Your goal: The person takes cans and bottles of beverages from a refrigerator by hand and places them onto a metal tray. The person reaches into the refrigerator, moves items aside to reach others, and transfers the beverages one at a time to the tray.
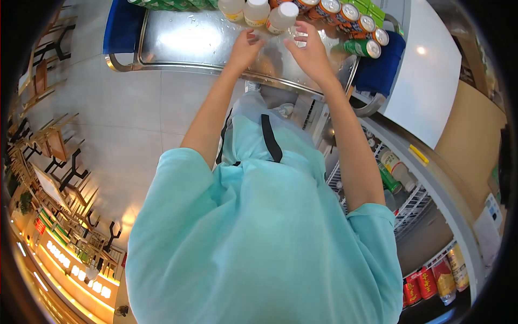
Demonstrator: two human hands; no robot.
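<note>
My left hand point(247, 49) hovers over the near part of a steel cart tray point(183, 40), its fingers apart and loosely bent, just below the capped bottles. My right hand point(310, 47) is to its right, thumb and fingers spread, with the fingertips close to a white-capped bottle point(281, 19). Beside that bottle stand a second white-capped bottle point(257, 12) and a third bottle point(232, 7) with a yellow label. Neither hand grips anything. A green can point(362, 48) lies on its side right of my right hand, near a row of orange cans point(348, 16).
Green cans point(178, 4) line the tray's far left. Blue covers point(120, 27) hang at both cart ends. A white counter point(426, 70) adjoins the cart on the right, above an open refrigerated cabinet point(402, 178) holding bottles and cans. Wooden chairs point(56, 143) stand at the left.
</note>
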